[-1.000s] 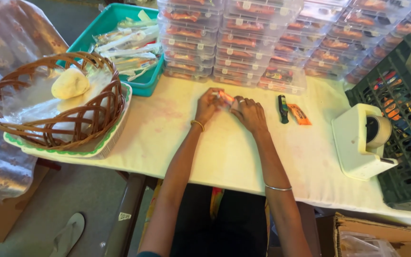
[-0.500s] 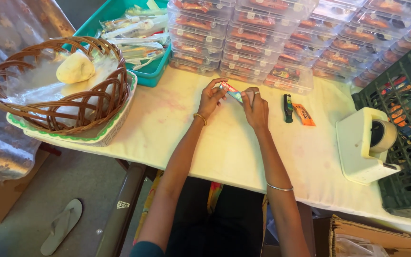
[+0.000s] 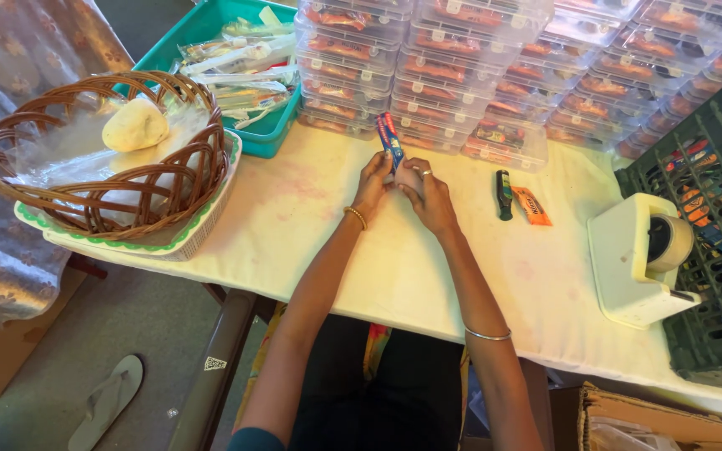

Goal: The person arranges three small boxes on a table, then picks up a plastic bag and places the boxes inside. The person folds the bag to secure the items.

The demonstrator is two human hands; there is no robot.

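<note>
Left hand (image 3: 373, 177): centre of frame, just above mid-height, fingers closed round lower end of a slim blue-red packet (image 3: 390, 139); packet stands nearly upright, top end pointing to upper frame.
Right hand (image 3: 424, 194): pressed against left, fingers curled on same packet base; ring on one finger. Both hands narrow, gripping.
Packet location: held clear of the white table (image 3: 294, 225), in front of the stacked boxes; not touching either.
Doing it well (judgement): keep packet pinched low w/ both thumbs, ends aligned, wrists steady over the table so nothing slips; don't bump the box stack behind.
Loose items right of hands: 2 – dark stick (image 3: 504, 194) & orange packet (image 3: 532, 205), lying just beside each other on the table.
Tape dispenser (image 3: 641, 259): 1, white, right of frame, roll mounted.
Wicker basket (image 3: 94, 159): 1, upper left, sits on a green-rimmed tray (image 3: 202, 234); holds 1 pale lump (image 3: 134, 125) on clear film.
Teal tray (image 3: 248, 83): 1, top centre-left, full of clear-wrapped sticks; too tangled to count.
Clear boxes (image 3: 461, 75): many, stacked in rows across top; exact no. can't tell.
Green crate (image 3: 712, 242): 1, far right, filled w/ small coloured items.
Bangles: 2, one per wrist.
Sandal (image 3: 106, 401): 1, floor, lower left.
Cardboard box (image 3: 662, 418): 1, lower right.
</note>
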